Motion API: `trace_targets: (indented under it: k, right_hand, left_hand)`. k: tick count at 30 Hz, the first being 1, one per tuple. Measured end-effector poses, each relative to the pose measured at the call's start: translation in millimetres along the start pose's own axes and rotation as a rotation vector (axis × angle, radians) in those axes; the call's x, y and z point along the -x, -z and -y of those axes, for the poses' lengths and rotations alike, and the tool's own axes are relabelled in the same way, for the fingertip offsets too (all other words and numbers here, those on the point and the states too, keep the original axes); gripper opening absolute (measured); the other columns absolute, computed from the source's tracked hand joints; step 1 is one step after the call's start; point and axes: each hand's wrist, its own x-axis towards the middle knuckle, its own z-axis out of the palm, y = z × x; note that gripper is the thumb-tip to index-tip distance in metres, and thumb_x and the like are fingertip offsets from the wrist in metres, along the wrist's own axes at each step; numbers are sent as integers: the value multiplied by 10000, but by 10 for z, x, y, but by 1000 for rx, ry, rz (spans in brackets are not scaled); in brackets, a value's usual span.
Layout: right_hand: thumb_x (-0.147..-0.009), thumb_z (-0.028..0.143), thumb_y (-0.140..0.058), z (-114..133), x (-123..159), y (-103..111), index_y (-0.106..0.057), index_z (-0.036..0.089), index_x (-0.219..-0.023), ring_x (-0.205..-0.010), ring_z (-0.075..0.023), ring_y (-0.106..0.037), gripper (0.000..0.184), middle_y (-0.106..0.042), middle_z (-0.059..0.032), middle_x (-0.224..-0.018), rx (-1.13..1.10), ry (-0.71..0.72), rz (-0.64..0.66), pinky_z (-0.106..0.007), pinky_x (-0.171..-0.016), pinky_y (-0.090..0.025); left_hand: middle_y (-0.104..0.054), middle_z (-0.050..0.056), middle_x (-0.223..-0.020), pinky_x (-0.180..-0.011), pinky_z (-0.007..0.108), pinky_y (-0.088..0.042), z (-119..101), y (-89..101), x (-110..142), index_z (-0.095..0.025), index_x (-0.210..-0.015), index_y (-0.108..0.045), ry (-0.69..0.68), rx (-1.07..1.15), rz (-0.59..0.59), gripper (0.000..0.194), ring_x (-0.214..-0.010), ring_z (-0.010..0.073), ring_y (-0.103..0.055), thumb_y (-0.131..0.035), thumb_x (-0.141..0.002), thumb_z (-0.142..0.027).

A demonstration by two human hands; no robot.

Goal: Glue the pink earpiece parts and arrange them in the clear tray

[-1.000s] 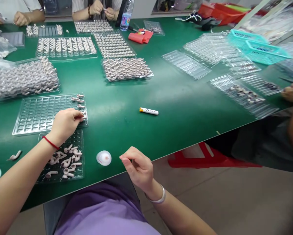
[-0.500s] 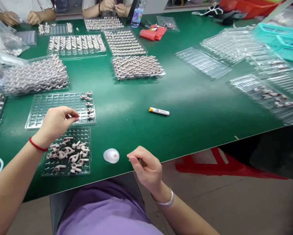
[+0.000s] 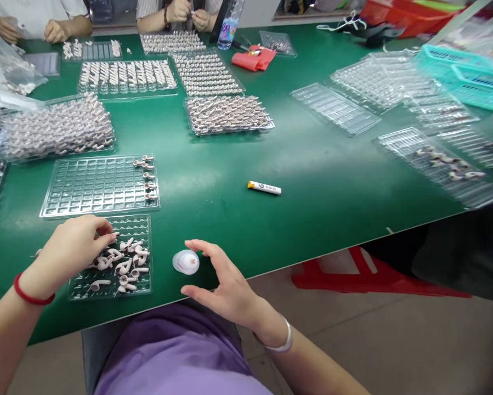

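My left hand (image 3: 79,241) is over the near clear tray (image 3: 141,288), its thumb and fingertips closed on a pale pink earbud shell (image 3: 117,234). Loose earbud shells (image 3: 124,267) of the same kind lie jumbled in that tray, some hidden by the hand. Beyond it, a larger gridded tray (image 3: 90,184) has several shells (image 3: 148,186) set in its right-hand columns. My right hand (image 3: 225,280) is open, thumb and fingers spread around the small white translucent bottle (image 3: 186,262); a gap shows between fingers and bottle.
Trays of shells (image 3: 230,114) stand in the middle, with a full stack (image 3: 55,126) to the left. A white marker-like tube (image 3: 265,188) lies mid-table. Clear trays (image 3: 336,108) and turquoise baskets (image 3: 480,85) sit right. A water bottle (image 3: 227,27) and co-workers' hands (image 3: 57,30) are at the far edge.
My left hand has moved from the gridded tray down to the loose shells in the near tray. My right hand has gone from a pinch to open and moved left to the small bottle.
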Motion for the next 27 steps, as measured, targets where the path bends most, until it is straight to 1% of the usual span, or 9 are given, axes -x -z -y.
trace_targets:
  k: [5,8,12,14,17,20,22,24,27]
  right_hand:
    - [-885,256,-620,26,-65,-134,-481,214,-1284,-1078,-255,-635,425,-663,-122,-1177,59,-29,-50,-429,-918,-527]
    - [-863,236,-628,103,-99,-165,-526,200,-1204,-983,-221,-644,358,-671,-100,-1098,-69,-30,-57,-368,-866,-531]
    - [-819,268,-624,286,-119,-213,-549,178,-1129,-803,-164,-598,331,-635,-59,-943,-325,-7,144,-282,-728,-522]
    - [-810,268,-620,351,-132,-258,-547,176,-1124,-807,-163,-588,336,-632,-61,-944,-359,1,239,-282,-737,-518]
    - [-818,238,-609,376,-159,-309,-521,171,-1169,-909,-183,-598,369,-637,-92,-1031,-364,33,247,-309,-818,-521]
    - [-829,198,-570,356,-146,-309,-478,168,-1236,-1008,-202,-594,418,-623,-119,-1118,-379,73,204,-338,-888,-517]
    - [-823,185,-551,343,-89,-297,-433,168,-1291,-995,-200,-607,483,-618,-121,-1133,-378,51,191,-332,-867,-528]
    - [-813,187,-549,336,-5,-292,-386,176,-1320,-845,-166,-621,533,-631,-86,-1031,-384,-7,181,-281,-739,-543]
    - [-810,215,-587,330,113,-295,-397,212,-1265,-642,-116,-558,493,-607,-18,-883,-388,-48,152,-220,-565,-493]
  left_hand:
    - [-716,49,-773,-483,302,-437,35,-52,26,-259,-713,-720,-88,-21,-81,150,-598,229,-661,-619,-742,-366]
    - [-680,68,-833,-456,300,-442,51,-75,49,-243,-711,-733,-95,-29,-139,197,-541,192,-631,-588,-751,-370]
    - [-647,65,-895,-493,305,-470,24,-48,148,-237,-656,-704,-80,-21,-205,269,-541,166,-625,-542,-791,-405]
    - [-648,54,-944,-528,299,-492,-28,-28,265,-238,-729,-692,-55,45,-263,273,-570,161,-639,-532,-823,-438]
    - [-681,4,-932,-595,265,-509,-153,-66,546,-270,-892,-661,-79,169,-361,216,-661,159,-666,-535,-877,-446]
    - [-697,-22,-878,-693,242,-509,-298,-233,908,-278,-941,-649,-135,238,-433,138,-737,154,-676,-577,-897,-387]
    - [-691,-5,-898,-746,238,-504,-377,-397,1144,-257,-987,-653,-156,222,-494,116,-769,147,-675,-614,-892,-311]
    - [-685,9,-896,-747,237,-501,-428,-562,1339,-239,-1049,-654,-165,187,-535,180,-755,135,-667,-648,-870,-212]
    - [-684,11,-839,-719,250,-505,-460,-748,1516,-233,-1103,-658,-147,119,-555,304,-708,135,-652,-692,-821,-126]
